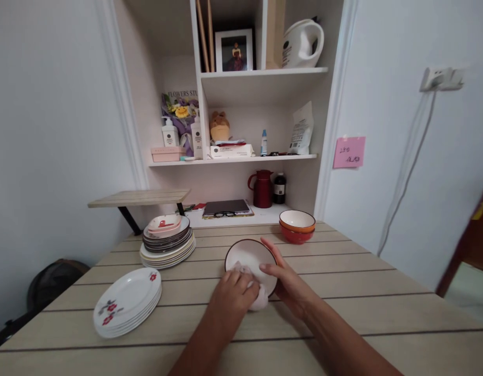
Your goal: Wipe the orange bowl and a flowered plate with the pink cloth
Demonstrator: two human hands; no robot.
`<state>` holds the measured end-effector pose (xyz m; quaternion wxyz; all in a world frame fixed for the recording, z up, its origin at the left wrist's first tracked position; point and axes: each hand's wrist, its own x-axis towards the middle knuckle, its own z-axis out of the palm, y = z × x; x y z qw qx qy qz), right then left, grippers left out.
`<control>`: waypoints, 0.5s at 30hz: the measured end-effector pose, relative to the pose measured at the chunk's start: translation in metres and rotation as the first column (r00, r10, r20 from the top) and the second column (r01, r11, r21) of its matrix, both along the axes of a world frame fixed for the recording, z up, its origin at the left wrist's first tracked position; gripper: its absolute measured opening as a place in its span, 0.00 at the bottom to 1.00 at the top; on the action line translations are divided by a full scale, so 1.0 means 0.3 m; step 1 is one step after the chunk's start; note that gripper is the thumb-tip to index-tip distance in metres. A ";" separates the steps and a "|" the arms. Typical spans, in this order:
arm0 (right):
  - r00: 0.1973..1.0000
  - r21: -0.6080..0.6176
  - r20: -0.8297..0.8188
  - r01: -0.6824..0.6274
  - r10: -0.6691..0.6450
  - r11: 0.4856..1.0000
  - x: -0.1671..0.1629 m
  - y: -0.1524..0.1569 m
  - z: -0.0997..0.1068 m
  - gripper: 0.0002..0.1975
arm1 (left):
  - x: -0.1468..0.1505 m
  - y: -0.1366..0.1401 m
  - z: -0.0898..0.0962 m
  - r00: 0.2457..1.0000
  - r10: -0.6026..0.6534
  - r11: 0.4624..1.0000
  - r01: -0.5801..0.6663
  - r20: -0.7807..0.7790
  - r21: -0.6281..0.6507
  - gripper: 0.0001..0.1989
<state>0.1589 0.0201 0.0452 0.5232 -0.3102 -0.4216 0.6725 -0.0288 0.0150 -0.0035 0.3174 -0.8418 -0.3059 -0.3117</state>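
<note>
A white-lined bowl with a dark rim (251,251) is tilted toward me above the middle of the table. My right hand (286,277) grips its right side, the thumb over the rim and the fingers behind it. In my left hand (235,292) is a bunched pale cloth (260,300), pressed against the inside of the bowl. Part of the cloth hangs over the bowl's near edge. The bowl's outer side is hidden from view. Beyond my right hand stand two stacked bowls, an orange one (299,227) in a red one (297,237).
White plates with red flowers (127,300) are stacked at the left of the wooden table (186,324). Behind them rises a taller stack of mixed plates (168,249), pink dishes on top. A small raised shelf (141,197), a laptop (227,207) and a red jug (262,189) stand farther back.
</note>
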 end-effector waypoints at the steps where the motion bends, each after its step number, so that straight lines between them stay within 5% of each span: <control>1: 1.000 -0.008 -0.016 -0.004 0.003 1.000 -0.007 -0.006 0.001 0.48 | 0.002 -0.002 -0.001 1.000 0.005 1.000 -0.005 0.010 0.022 0.08; 15: 0.977 0.047 -0.213 -0.009 0.019 0.999 -0.068 -0.020 -0.017 0.62 | 0.013 -0.008 0.004 0.989 -0.016 0.991 -0.004 0.146 0.134 0.12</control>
